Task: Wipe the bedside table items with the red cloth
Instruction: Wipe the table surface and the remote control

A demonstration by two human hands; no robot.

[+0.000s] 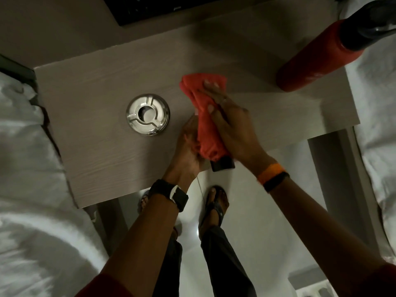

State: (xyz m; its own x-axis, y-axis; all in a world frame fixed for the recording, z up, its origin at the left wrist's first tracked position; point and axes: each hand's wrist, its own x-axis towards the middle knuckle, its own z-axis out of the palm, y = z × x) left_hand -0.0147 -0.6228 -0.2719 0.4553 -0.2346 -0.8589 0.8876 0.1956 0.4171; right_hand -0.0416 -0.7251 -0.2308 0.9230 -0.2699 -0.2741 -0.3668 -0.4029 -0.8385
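my right hand (231, 125) presses red cloth (205, 116) around slim dark object (222, 165), long axis toward me; left hand (188, 146) cups it underneath; both sets of fingers clamped.

Ashtray (147, 114) on the table (102, 146) — left of the cloth (203, 116); bottle (317, 58) far right.

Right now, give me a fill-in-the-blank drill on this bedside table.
1. The right hand presses a ____ cloth around a dark object.
2. The metal ashtray sits to the ____ of the cloth.
3. The red bottle has a ____ cap.
4. The left hand wears a dark ____ on its wrist.

Missing: red; left; black; watch
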